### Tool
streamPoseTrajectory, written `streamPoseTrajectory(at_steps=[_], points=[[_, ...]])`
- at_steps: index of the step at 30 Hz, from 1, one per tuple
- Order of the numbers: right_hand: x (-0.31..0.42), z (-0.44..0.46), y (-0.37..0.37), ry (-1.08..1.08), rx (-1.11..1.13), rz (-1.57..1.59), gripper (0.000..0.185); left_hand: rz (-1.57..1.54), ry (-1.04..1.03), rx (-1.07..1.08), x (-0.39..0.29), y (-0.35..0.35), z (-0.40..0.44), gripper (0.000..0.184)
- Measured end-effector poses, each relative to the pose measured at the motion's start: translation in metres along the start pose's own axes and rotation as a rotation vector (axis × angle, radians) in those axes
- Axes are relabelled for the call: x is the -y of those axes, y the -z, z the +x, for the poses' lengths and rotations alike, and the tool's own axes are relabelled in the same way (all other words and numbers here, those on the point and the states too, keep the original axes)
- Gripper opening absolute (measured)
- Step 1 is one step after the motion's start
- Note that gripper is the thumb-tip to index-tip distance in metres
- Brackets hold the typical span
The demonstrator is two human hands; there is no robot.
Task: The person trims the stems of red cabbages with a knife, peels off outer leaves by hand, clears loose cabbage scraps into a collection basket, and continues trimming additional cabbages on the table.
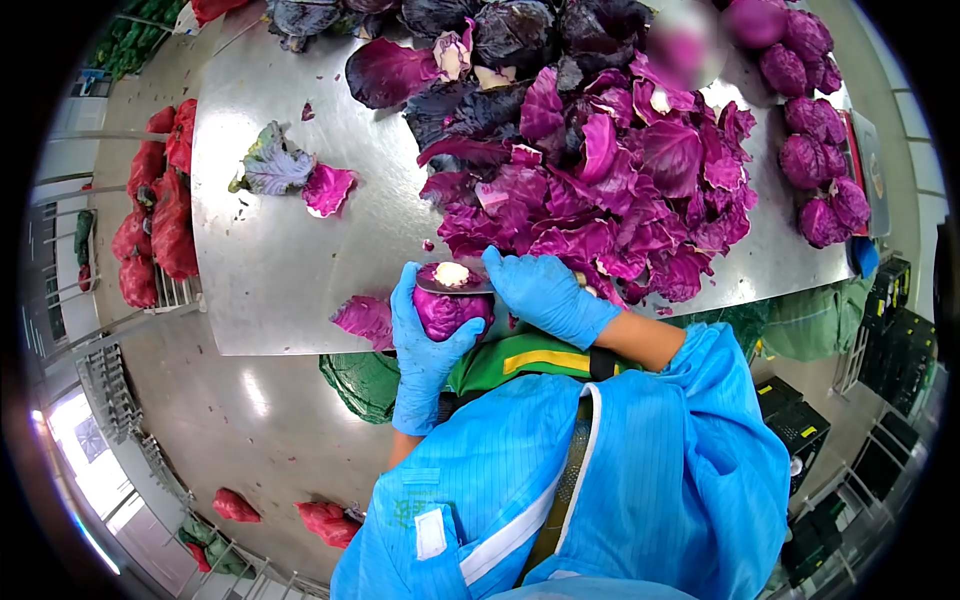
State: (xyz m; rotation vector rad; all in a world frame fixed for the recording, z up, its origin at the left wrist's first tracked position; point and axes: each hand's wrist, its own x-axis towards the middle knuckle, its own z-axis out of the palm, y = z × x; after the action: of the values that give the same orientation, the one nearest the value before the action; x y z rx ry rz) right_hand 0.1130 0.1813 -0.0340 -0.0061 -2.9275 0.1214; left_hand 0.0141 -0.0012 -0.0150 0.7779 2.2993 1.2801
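Observation:
My left hand (425,345), in a blue glove, is wrapped round the side of a red cabbage (447,312) at the table's near edge. The cabbage's pale cut stem end (451,274) faces up. My right hand (552,298), gloved too, is closed on a knife, whose handle is mostly hidden in the fist. The knife's blade (460,289) lies flat across the top of the cabbage, just below the stem end. Beside my left hand rests a loose purple leaf (366,320).
A large heap of purple cabbage leaves (620,190) covers the table (260,290) beyond my hands. Whole dark cabbages (515,35) sit at the back, trimmed ones (812,160) along the right edge. Red net sacks (172,220) stand left of the table; black crates (795,425) are at the right.

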Motion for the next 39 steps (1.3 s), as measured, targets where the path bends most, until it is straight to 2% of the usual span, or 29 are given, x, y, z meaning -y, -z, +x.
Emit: streamPoseTrajectory(at_steps=[2,5,6,7,9,11,12,13,15,16,17,18,20,21,22,25,26,29,33,36,39], points=[[-0.005,0.007,0.007,0.04,0.011,-0.041,0.04,-0.188,0.068,0.009,-0.003,0.0,0.0,0.108],[-0.015,0.015,0.019,0.134,-0.1,-0.168,0.045,-0.403,0.107,0.063,-0.019,0.012,-0.002,0.109],[-0.02,0.018,0.017,0.132,-0.094,-0.138,0.053,-0.466,0.109,0.086,-0.028,0.019,-0.005,0.11],[-0.03,0.023,0.016,0.023,-0.004,-0.291,0.059,-0.528,0.107,0.11,-0.037,0.026,-0.006,0.11],[-0.07,0.02,0.003,-0.157,-0.013,-0.169,0.051,-0.742,0.02,0.145,-0.048,0.035,-0.012,0.114],[-0.071,0.043,0.049,-0.161,-0.022,-0.266,0.061,-0.798,0.019,0.096,-0.058,0.036,-0.012,0.115],[-0.072,0.054,0.065,-0.147,-0.175,0.075,0.077,-0.805,0.034,0.074,-0.06,0.035,-0.012,0.116],[-0.064,0.059,0.083,-0.201,-0.162,0.238,0.084,-0.814,0.035,0.049,-0.061,0.031,-0.007,0.117],[-0.049,0.049,0.083,-0.184,-0.182,0.934,0.097,-0.879,0.009,0.005,-0.061,0.025,-0.004,0.114],[-0.037,0.042,0.082,-0.401,0.076,1.552,0.113,-0.954,-0.001,-0.011,-0.062,0.021,-0.002,0.114],[-0.031,0.038,0.088,-0.465,0.313,1.753,0.125,-1.034,-0.014,-0.025,-0.065,0.015,-0.001,0.113],[-0.017,0.031,0.076,-0.361,0.276,1.948,0.12,-1.133,0.043,-0.036,-0.084,0.011,0.001,0.112],[0.002,0.023,0.059,-0.282,0.233,2.232,0.115,-1.003,-0.007,-0.014,-0.081,0.01,0.004,0.112],[0.005,0.023,0.059,-0.316,0.224,2.325,0.115,-0.937,-0.031,0.0,-0.081,0.011,0.005,0.113],[0.006,0.022,0.06,-0.348,0.21,2.417,0.116,-0.864,-0.038,0.037,-0.09,0.018,0.008,0.105],[0.003,0.022,0.075,-0.439,-0.069,2.044,0.121,-0.693,-0.036,0.139,-0.081,0.031,0.008,0.09],[0.001,0.021,0.077,-0.447,-0.127,1.922,0.125,-0.584,-0.071,0.139,-0.078,0.032,0.008,0.077],[-0.006,0.017,0.075,-0.386,-0.188,1.653,0.128,-0.632,-0.008,0.152,-0.082,0.03,0.008,0.074],[-0.005,0.006,0.082,-0.41,-0.142,1.67,0.125,-0.45,-0.224,0.063,-0.062,0.022,0.008,0.064],[-0.006,0.0,0.087,-0.385,-0.182,1.605,0.126,-0.466,-0.364,-0.03,-0.062,0.011,0.008,0.045],[-0.008,-0.008,0.095,-0.328,-0.229,1.391,0.126,-0.417,-0.306,-0.181,-0.069,-0.002,-0.002,0.024]])
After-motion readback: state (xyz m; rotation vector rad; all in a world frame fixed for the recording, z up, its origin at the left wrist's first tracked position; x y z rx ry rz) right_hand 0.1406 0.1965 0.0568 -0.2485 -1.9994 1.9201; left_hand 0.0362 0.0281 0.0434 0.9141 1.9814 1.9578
